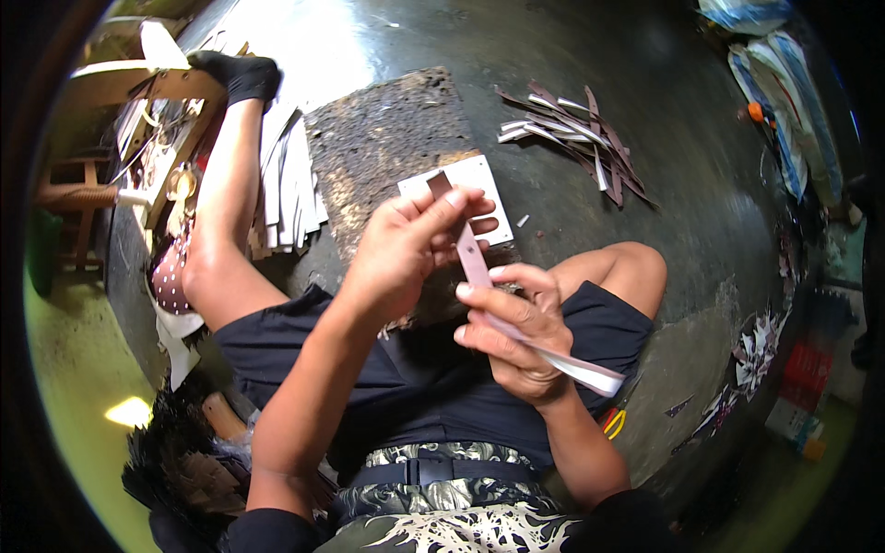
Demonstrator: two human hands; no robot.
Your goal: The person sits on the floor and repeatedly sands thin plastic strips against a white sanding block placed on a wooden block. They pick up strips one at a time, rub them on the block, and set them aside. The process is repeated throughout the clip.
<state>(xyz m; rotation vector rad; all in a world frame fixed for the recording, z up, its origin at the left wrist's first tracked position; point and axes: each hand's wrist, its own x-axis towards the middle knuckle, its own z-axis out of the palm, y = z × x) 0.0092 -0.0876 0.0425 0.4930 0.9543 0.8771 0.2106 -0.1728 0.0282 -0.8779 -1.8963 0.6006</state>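
Strip, pinkish (473, 260), held in the air between both hands, above the person's lap and near the pale plate (484, 175). Left hand (398, 247): thumb and index finger pinch the upper part; a dark brown end projects past them. The stretch under the left fingers is hidden, so cannot confirm that the brown end and the pink length are one piece. Remaining left fingers curled, partly covered by the hand itself. Right hand (524, 334): fingers bent around the lower length, strip lying across them; exact contact of the thumb hard to make out. Free tail runs out past the right hand, pale-edged and blurred.

Plate lies on a rough, pitted board (387, 115), its left part covered by the left hand. Board's lower edge lost behind hands and shadow. Loose brown and white strips (583, 138) overlap on the floor (682, 101); count uncertain. White strips (286, 184) beside the board are partly hidden by the leg. Yellow-handled tool (616, 424): only the handle shows clearly near the right forearm; type cannot be told.
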